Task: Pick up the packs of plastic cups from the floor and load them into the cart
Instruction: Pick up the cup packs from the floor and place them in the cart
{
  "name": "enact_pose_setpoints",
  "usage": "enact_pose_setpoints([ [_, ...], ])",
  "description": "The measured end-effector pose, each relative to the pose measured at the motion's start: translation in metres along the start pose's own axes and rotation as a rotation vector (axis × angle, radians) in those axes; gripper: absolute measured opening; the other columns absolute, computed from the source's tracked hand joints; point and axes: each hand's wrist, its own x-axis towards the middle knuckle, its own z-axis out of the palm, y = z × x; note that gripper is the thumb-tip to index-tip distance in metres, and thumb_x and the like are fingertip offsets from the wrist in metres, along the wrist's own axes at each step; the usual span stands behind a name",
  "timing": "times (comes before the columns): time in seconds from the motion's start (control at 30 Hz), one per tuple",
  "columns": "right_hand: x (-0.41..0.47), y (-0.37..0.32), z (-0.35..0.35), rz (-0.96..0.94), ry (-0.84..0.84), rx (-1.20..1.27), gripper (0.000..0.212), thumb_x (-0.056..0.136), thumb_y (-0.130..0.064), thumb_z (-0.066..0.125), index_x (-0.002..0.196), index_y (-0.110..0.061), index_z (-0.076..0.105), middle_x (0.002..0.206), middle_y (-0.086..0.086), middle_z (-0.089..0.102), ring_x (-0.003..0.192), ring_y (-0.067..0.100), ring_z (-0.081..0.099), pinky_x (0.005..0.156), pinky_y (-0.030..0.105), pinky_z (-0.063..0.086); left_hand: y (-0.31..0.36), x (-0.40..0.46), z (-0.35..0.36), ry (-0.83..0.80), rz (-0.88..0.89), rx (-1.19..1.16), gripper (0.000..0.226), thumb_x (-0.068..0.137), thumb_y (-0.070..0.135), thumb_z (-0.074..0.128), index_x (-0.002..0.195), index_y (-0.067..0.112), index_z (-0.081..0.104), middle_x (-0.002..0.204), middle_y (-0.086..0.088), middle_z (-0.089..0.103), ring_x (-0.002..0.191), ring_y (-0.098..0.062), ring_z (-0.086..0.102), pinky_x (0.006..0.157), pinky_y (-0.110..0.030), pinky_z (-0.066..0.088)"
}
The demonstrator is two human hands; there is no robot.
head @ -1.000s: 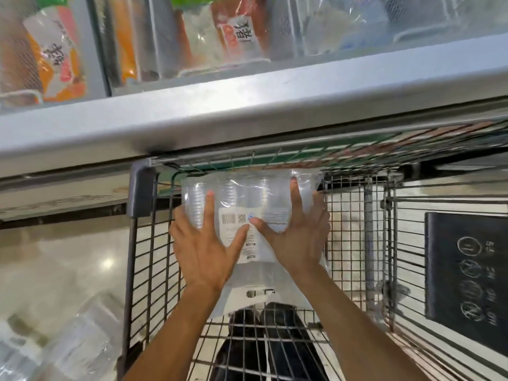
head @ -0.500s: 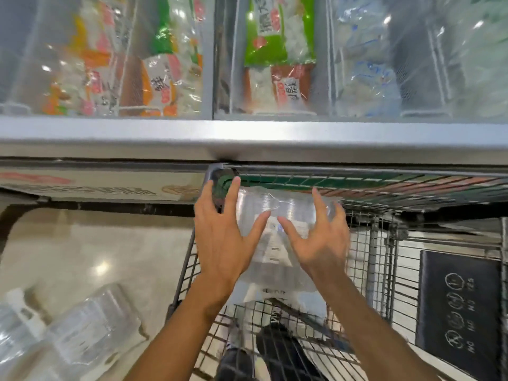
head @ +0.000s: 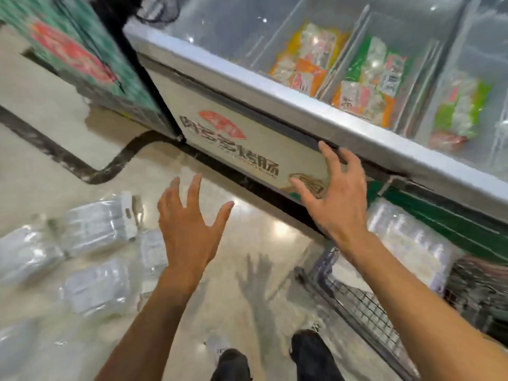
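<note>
Several clear packs of plastic cups lie blurred on the beige floor at lower left; one point(head: 94, 225) is nearest my hands and another point(head: 96, 288) lies below it. One pack point(head: 409, 243) rests in the wire cart point(head: 357, 303) at lower right. My left hand point(head: 189, 229) hovers above the floor with fingers spread and nothing in it, just right of the floor packs. My right hand point(head: 338, 196) is also spread and holding nothing, left of the cart and in front of the freezer.
A chest freezer point(head: 288, 108) with glass lids and frozen food bags runs along the back and right. A green-fronted cabinet point(head: 79, 53) stands at upper left. My dark shoes point(head: 233, 364) show at the bottom edge.
Both hands let go of the pack, which stays in the cart. Hands and view have swung left, away from the cart and toward the packs on the floor.
</note>
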Motion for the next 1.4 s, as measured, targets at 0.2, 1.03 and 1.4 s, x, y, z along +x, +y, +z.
enact_pose_setpoints([
  [0.2, -0.03, -0.145, 0.1, -0.164, -0.14, 0.041, 0.083, 0.087, -0.078, 0.051, 0.154, -0.03, 0.039, 0.152, 0.019, 0.04, 0.14, 0.038, 0.039, 0.113, 0.058, 0.039, -0.164, -0.01, -0.078, 0.067, -0.178, 0.069, 0.085, 0.09, 0.079, 0.049, 0.161, 0.037, 0.028, 0.169, -0.009, 0.021, 0.154, -0.034, 0.017, 0.123, -0.056, 0.022],
  [1.03, -0.108, -0.127, 0.611, 0.033, -0.678, -0.029, 0.092, 0.086, -0.076, 0.059, 0.161, -0.034, 0.025, 0.159, 0.016, 0.027, 0.143, 0.038, 0.037, 0.112, 0.055, 0.043, -0.536, 0.084, 0.186, -0.376, -0.313, 0.226, 0.094, 0.083, 0.087, 0.041, 0.161, 0.038, 0.027, 0.167, -0.013, 0.026, 0.148, -0.038, 0.03, 0.111, -0.057, 0.041],
  [1.4, -0.171, -0.045, 0.808, 0.22, -0.766, -0.029, 0.117, 0.071, -0.084, 0.067, 0.158, -0.055, -0.005, 0.165, 0.019, 0.004, 0.143, 0.045, 0.035, 0.114, 0.051, 0.038, -0.667, 0.079, 0.382, -0.454, -0.247, 0.196, 0.122, 0.056, 0.098, 0.056, 0.16, 0.038, 0.034, 0.163, -0.031, 0.017, 0.131, -0.056, 0.041, 0.091, -0.067, 0.053],
])
